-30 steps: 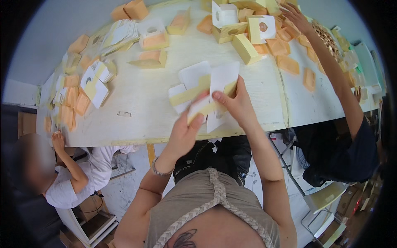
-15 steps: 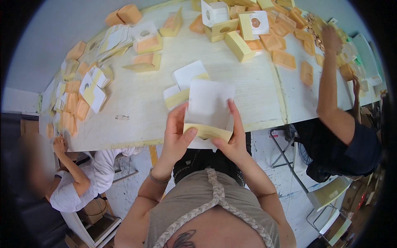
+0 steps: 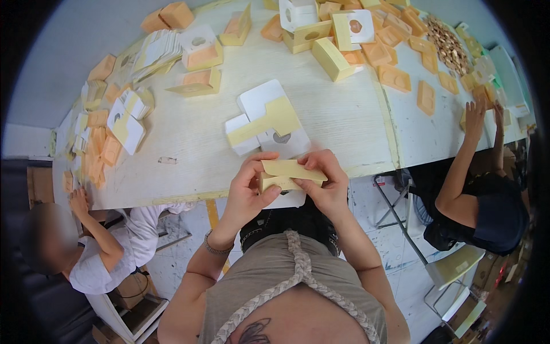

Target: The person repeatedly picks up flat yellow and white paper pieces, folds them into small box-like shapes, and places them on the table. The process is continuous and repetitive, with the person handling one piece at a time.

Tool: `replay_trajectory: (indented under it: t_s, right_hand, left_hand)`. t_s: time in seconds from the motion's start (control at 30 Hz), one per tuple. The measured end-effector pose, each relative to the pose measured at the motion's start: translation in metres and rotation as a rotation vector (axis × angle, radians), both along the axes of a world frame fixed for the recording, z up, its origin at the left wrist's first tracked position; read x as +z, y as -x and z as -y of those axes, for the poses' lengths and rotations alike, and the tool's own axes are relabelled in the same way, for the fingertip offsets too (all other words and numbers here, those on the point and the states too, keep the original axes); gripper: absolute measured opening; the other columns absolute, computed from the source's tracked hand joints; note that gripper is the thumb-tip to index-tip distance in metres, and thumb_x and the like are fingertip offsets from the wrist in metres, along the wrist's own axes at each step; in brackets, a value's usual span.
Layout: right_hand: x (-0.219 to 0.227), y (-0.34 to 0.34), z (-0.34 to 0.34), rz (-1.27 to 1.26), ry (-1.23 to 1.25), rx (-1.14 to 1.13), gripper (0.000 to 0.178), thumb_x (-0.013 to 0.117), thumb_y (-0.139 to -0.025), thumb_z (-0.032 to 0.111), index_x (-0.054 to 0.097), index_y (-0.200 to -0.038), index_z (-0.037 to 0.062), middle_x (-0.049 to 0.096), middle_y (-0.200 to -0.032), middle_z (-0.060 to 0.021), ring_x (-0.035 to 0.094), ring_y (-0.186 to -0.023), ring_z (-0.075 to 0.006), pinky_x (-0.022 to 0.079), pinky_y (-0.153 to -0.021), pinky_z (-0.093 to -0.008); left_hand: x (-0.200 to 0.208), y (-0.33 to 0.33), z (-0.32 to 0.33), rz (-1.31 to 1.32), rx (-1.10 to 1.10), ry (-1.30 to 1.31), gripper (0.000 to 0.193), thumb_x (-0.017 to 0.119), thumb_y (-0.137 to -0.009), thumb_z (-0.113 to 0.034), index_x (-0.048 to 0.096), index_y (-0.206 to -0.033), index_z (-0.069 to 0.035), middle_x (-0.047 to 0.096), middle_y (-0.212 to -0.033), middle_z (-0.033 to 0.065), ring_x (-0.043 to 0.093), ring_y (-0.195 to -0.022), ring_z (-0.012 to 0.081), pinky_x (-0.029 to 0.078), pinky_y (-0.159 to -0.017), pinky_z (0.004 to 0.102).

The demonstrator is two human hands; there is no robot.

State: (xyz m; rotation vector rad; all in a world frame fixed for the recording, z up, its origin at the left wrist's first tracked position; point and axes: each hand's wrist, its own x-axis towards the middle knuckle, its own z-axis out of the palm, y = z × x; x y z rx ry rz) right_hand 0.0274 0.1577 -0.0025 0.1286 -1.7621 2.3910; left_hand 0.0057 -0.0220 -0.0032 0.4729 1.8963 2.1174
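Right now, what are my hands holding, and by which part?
Your left hand and right hand grip a folded yellow carton by its opposite ends.

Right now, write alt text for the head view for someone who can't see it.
A person's left hand and right hand hold a yellow box at the near edge of a white table. Flat cartons lie just beyond; orange trays and other boxes spread farther off, with one co-worker at left, another at right.

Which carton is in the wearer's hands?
The partly folded pale-yellow carton, gripped between left hand and right hand; the flat carton pieces just beyond lie on the table.
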Motion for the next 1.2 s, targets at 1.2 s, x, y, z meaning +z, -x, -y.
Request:
replay_trajectory:
  t_s: [1.2]
  right_hand:
    - [0.018, -0.019, 0.0, -0.019, -0.359, 0.106, 0.051, 0.074, -0.072, 0.014, 0.055, -0.117, 0.0022, 0.043, -0.133, -0.0196, 0.045, -0.12, -0.0299, 0.039, -0.095, -0.0369]
  left_hand:
    - [-0.005, -0.001, 0.004, -0.225, 0.179, 0.124, 0.047, 0.057, -0.085, -0.048, 0.052, -0.104, -0.005, 0.04, -0.109, 0.0119, 0.046, -0.102, 0.0217, 0.04, -0.088, 0.0337]
